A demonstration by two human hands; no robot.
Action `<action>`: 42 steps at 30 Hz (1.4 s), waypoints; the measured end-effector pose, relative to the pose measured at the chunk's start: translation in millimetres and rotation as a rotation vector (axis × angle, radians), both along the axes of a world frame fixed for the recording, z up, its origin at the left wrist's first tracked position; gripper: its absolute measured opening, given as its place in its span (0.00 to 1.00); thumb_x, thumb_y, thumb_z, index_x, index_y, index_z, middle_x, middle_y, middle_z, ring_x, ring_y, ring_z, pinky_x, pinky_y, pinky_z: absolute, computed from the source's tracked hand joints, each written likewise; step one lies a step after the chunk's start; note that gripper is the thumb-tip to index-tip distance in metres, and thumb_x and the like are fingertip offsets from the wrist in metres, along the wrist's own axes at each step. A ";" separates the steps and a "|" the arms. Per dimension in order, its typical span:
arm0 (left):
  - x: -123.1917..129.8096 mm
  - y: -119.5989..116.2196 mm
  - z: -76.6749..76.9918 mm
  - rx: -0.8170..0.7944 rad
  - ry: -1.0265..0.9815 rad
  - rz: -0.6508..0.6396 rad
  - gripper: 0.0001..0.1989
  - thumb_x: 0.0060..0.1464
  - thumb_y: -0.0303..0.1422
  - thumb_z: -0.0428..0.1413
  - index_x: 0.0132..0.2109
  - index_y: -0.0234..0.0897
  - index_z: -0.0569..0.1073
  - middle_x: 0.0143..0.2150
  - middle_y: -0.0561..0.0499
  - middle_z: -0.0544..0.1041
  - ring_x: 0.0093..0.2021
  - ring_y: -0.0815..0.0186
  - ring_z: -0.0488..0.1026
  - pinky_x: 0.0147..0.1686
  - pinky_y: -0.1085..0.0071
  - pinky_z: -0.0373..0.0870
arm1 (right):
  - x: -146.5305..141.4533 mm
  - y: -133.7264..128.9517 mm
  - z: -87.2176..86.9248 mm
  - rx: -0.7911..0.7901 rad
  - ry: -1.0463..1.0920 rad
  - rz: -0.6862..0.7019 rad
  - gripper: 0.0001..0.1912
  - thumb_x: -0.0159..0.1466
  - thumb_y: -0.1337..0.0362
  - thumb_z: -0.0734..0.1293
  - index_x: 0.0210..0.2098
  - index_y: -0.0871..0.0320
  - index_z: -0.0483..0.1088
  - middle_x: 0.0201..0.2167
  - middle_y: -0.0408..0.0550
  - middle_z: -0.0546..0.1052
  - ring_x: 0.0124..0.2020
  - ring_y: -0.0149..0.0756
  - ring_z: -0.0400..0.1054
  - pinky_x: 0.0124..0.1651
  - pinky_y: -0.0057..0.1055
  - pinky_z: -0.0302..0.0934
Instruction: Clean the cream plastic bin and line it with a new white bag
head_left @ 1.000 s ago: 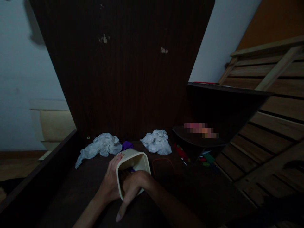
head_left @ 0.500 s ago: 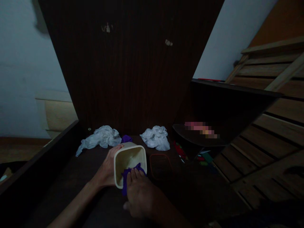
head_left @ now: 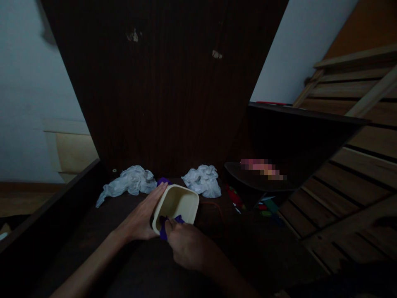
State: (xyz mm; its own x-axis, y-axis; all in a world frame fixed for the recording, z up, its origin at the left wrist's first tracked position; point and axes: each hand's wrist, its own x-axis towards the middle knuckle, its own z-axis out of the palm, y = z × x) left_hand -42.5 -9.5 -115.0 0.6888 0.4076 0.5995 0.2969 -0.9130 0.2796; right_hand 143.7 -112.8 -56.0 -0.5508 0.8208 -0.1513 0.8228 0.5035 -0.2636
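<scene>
Dim throughout, cool bluish cast on wall, shadow at its upper left, backboard nearly black, lower right lost in gloom, tub faintly lit inside, pixelated patch on shelf, wide-angle stretch toward edges

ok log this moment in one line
left hand: holds cream container | right hand: holds purple cloth at rim | behind: crumpled plastic bags

You can read no text, label, brand, number or sign anywhere in this view.
</scene>
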 end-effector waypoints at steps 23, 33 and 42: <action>13.3 -6.4 -66.5 0.048 -0.366 0.127 0.37 0.62 0.37 0.56 0.73 0.43 0.50 0.67 0.39 0.67 0.68 0.45 0.66 0.68 0.41 0.62 | -21.9 -19.3 -0.8 -0.245 0.438 -0.256 0.29 0.67 0.58 0.64 0.63 0.68 0.64 0.57 0.67 0.75 0.59 0.57 0.71 0.59 0.47 0.66; 8.3 -3.3 -59.8 0.038 -0.403 0.034 0.41 0.61 0.44 0.59 0.74 0.43 0.50 0.66 0.35 0.68 0.67 0.42 0.66 0.65 0.37 0.65 | -24.6 -22.0 -11.8 -0.225 0.183 -0.108 0.47 0.66 0.50 0.66 0.70 0.82 0.52 0.71 0.80 0.53 0.73 0.64 0.49 0.74 0.51 0.45; 8.4 1.6 -63.4 0.058 -0.425 -0.004 0.51 0.50 0.51 0.67 0.73 0.42 0.53 0.63 0.34 0.70 0.64 0.39 0.69 0.63 0.37 0.66 | -25.4 27.8 -22.8 -0.273 -0.028 0.131 0.62 0.57 0.43 0.75 0.69 0.86 0.50 0.71 0.84 0.48 0.74 0.68 0.43 0.74 0.51 0.43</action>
State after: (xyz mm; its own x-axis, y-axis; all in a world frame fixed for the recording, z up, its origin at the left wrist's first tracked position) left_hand -34.1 -7.8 -178.4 0.3766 0.3627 0.8524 0.1630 -0.9317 0.3244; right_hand 118.3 -84.9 -78.7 -0.6420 0.6696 -0.3734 0.7642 0.5195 -0.3823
